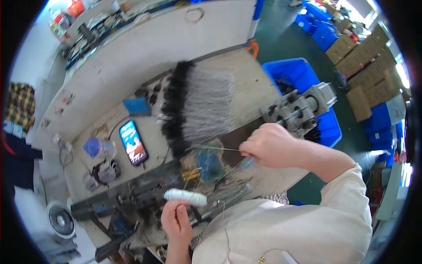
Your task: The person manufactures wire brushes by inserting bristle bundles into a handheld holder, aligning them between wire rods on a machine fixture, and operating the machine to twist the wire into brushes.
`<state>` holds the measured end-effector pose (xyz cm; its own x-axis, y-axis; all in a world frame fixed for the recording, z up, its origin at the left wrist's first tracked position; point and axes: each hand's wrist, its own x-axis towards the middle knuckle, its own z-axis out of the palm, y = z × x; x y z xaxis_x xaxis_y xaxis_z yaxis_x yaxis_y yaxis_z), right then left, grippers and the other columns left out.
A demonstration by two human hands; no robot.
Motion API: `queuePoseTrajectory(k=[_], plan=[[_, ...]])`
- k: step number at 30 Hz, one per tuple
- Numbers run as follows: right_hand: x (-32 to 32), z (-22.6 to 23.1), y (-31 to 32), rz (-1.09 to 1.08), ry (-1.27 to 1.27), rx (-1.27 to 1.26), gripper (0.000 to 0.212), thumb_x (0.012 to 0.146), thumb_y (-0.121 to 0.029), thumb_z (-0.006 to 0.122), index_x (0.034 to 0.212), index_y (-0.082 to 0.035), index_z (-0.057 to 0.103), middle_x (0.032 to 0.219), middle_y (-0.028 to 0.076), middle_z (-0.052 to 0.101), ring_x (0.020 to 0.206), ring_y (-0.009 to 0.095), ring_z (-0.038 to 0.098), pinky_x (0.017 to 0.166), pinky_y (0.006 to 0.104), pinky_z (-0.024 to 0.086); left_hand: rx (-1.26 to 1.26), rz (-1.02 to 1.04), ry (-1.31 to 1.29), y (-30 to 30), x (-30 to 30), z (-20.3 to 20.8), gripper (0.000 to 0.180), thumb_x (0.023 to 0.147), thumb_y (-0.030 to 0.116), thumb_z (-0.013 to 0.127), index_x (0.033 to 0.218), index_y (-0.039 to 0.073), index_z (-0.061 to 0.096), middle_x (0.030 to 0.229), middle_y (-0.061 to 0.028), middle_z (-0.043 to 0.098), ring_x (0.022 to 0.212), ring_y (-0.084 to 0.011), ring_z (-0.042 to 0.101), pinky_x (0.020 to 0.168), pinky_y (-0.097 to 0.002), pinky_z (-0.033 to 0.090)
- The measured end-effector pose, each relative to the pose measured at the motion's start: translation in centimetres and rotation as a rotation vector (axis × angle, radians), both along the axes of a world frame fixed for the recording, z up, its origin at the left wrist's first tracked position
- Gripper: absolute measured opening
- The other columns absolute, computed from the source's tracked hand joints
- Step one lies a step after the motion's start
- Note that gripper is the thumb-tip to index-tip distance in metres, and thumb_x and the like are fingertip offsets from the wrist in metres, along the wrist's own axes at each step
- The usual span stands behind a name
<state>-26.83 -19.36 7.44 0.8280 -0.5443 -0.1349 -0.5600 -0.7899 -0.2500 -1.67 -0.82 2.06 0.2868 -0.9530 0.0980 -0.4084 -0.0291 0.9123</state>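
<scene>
In the head view, the two hands are apart. The left hand (176, 220) has its fingers closed on a white spool (187, 196), over the front part of the table (252, 75). The right hand (271, 145) is pinched shut on a thin pale line (215, 148), nearer the table's right edge. The line runs left toward the black fuzzy ends of a row of brushes (206, 101). I cannot tell if it is tied to anything there. The step looks like pulling the line straight with one hand while the other minds the spool. I think the next move calls for a firm pinch, a steady spool and a line with no knots.

The brushes lie side by side toward the back edge of the table, with their thin silver stems pointing right. A phone (132, 143) with a bright screen lies on the left part, and a small blue box (136, 106) sits nearer the back edge. A yellow-handled tool (191, 174) lies between the hands. Thin metal rods (228, 196) lie by the front edge. A grey metal machine (299, 108) stands at the right edge, with a big blue bin (272, 68) just past it.

Around the room are a green floor (281, 26), brown boxes (360, 70) at the far right, and a round fan (61, 219) at the left.
</scene>
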Motion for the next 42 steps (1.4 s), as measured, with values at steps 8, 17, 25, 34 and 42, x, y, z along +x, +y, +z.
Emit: queuePoseTrajectory(k=[8,17,25,34,42], plan=[[0.9,-1.2,-7.4,-0.23,-0.094,0.014,0.014,0.08,-0.016,0.063,0.092,-0.014,0.069,0.09,0.008,0.069,0.086,0.029,0.065,0.075,0.0411,0.05,0.076,-0.009,-0.187,-1.1,-0.1,3.2,0.01,0.09,0.004,0.056,0.09,0.001,0.065,0.074,-0.0054,0.054,0.063,-0.0148,0.047,0.058,-0.0262,0.036],[2.1,3.6,-5.3,-0.076,-0.698,0.036,0.021,0.093,-0.012,0.058,0.11,-0.001,0.065,0.102,0.011,0.067,0.091,0.018,0.064,0.078,0.0276,0.049,-0.135,-0.351,-0.748,-8.7,-5.7,2.6,0.011,0.082,0.019,0.066,0.078,0.011,0.059,0.069,-0.0043,0.052,0.066,-0.0238,0.058,0.056,-0.0365,0.046],[4.8,-1.7,0.6,0.242,-0.282,0.212,0.026,0.077,-0.011,0.066,0.103,-0.006,0.065,0.087,0.009,0.061,0.077,0.028,0.062,0.069,0.0378,0.05,-0.104,-0.2,-0.964,-6.3,-0.7,2.6,0.01,0.08,0.02,0.069,0.088,0.014,0.066,0.077,0.001,0.056,0.076,-0.0196,0.057,0.071,-0.0336,0.039],[12.9,-5.3,0.9,0.319,-0.482,0.082,0.012,0.069,-0.01,0.067,0.078,-0.01,0.059,0.077,0.005,0.057,0.074,0.026,0.062,0.066,0.0379,0.049,0.069,0.326,0.079,1.9,3.5,-3.0,0.028,0.095,0.015,0.056,0.118,-0.001,0.052,0.107,-0.0131,0.059,0.096,-0.0174,0.056,0.081,-0.0304,0.045],[13.8,-4.7,1.2,0.267,-0.413,0.171,0.015,0.072,-0.01,0.068,0.087,-0.009,0.064,0.081,0.005,0.061,0.076,0.028,0.063,0.066,0.0399,0.05,0.237,0.106,1.07,-2.2,-1.6,-2.6,0.024,0.09,0.017,0.063,0.105,-0.001,0.057,0.103,-0.0106,0.062,0.096,-0.021,0.062,0.082,-0.0339,0.049]])
